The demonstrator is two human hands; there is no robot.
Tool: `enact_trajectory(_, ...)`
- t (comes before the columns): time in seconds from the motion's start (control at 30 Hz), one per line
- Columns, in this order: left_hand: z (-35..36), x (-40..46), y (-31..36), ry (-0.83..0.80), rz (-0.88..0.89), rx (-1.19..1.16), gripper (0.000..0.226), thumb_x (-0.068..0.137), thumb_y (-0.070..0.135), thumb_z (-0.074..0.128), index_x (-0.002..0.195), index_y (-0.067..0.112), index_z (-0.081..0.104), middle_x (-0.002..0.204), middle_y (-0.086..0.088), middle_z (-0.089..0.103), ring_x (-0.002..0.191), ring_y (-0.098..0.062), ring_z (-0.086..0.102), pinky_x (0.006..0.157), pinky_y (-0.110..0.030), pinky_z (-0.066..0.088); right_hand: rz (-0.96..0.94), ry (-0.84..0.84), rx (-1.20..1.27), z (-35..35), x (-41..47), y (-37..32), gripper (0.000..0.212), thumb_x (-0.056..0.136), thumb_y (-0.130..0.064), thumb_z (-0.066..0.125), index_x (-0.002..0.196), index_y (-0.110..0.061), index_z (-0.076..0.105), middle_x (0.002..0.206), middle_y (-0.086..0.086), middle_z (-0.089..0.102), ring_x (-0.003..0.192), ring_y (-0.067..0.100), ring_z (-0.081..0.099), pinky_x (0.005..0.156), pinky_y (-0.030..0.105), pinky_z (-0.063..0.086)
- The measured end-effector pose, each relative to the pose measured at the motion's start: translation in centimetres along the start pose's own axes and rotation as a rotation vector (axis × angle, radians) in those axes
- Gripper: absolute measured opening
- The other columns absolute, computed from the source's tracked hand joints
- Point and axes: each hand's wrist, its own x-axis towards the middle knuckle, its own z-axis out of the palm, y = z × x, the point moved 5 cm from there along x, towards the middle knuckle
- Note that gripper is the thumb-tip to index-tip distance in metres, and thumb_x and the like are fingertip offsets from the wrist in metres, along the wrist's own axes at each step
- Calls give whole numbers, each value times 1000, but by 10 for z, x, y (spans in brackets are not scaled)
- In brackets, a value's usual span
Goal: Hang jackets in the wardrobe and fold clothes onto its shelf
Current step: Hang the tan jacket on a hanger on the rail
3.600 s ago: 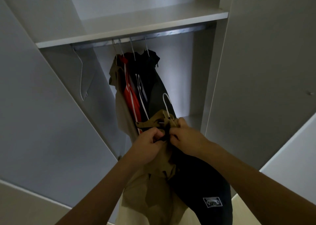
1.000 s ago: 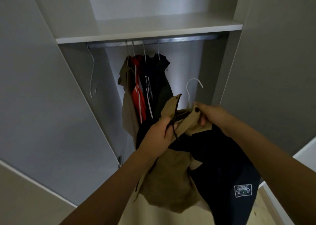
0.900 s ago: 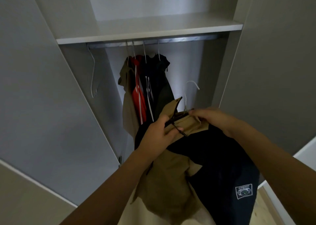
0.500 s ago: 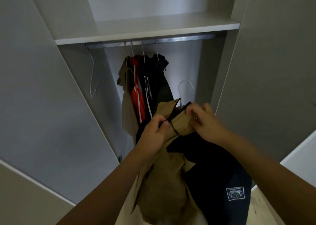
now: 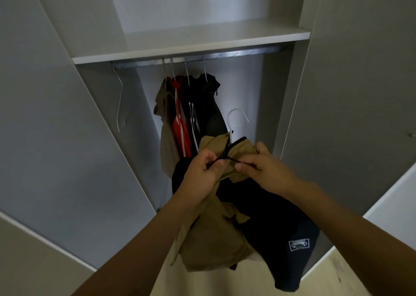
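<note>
1. The landmark is the metal rail [image 5: 198, 58] running across the open wardrobe, fixed just under the white shelf [image 5: 191, 45].
2. Below the rail and in front of it, outside the wardrobe opening, both hands hold up a tan-and-black jacket [image 5: 216, 228] on a white hanger [image 5: 234, 121]; the hanger's hook stands clear above the collar, well below the rail and touching nothing.
3. The left hand [image 5: 202, 172] is closed, its fingers and thumb pinching a thin black cord [image 5: 225, 158] at the jacket's collar.
4. The right hand [image 5: 265, 167] is closed too, its fingertips pinching the same cord and the tan collar fabric just beside the left hand.
5. The jacket's body hangs down from the hands, its dark side bearing a small white patch [image 5: 299, 244] near the lower hem.
6. On the rail itself, four garments hang bunched together [image 5: 189, 120]: one tan, one red with white stripes, and two dark.
7. Further left on the rail, one bare white hanger [image 5: 121, 106] hangs alone, next to the wardrobe's side wall.
</note>
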Motion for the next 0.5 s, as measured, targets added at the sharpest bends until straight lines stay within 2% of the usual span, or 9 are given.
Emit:
enact_trajectory(0.07, 1, -2, -4, -49, -9, 31, 15, 95, 25, 58, 81, 23, 52, 74, -2, 55, 63, -1, 51, 64, -18, 45, -3, 7, 140, -2, 2, 6, 14, 96, -42, 49, 95, -43, 63, 93, -11, 34, 87, -7, 43, 81, 13, 37)
enact_trajectory(0.13, 6, -6, -7, -117, 19, 107, 16, 95, 28, 56, 81, 25, 50, 74, -2, 55, 64, -8, 51, 63, -26, 46, 10, 50, 231, -5, 4, 15, 17, 97, -35, 51, 86, -43, 62, 91, -11, 34, 84, -9, 42, 83, 13, 35)
enact_trajectory(0.27, 17, -20, -7, -175, 132, 238, 21, 96, 33, 53, 76, 31, 44, 65, 9, 52, 53, -2, 44, 51, -18, 40, 17, 120, 198, -2, 8, 30, 22, 95, -36, 53, 79, -50, 61, 93, -22, 27, 86, -4, 40, 87, 25, 41)
enact_trajectory(0.37, 15, -28, -15, -170, 147, 325, 19, 97, 31, 53, 80, 25, 47, 67, 4, 52, 59, -8, 50, 56, -21, 43, 27, 166, 189, 9, 7, 37, 23, 94, -38, 54, 79, -54, 60, 94, -29, 26, 88, -7, 40, 82, 20, 40)
enact_trajectory(0.43, 14, -36, -22, -187, 143, 371, 17, 97, 30, 53, 81, 24, 48, 69, 4, 53, 66, -9, 53, 60, -22, 44, 103, 234, 230, 9, 7, 49, 24, 95, -37, 54, 74, -47, 62, 95, -28, 29, 87, -6, 42, 82, 19, 38)
enact_trajectory(0.5, 16, -49, -29, -217, 156, 386, 17, 97, 30, 53, 82, 24, 50, 69, 7, 53, 68, -4, 53, 58, -17, 44, 228, 325, 258, 3, 8, 65, 26, 95, -35, 55, 70, -38, 60, 97, -18, 35, 88, 2, 45, 88, 25, 38)
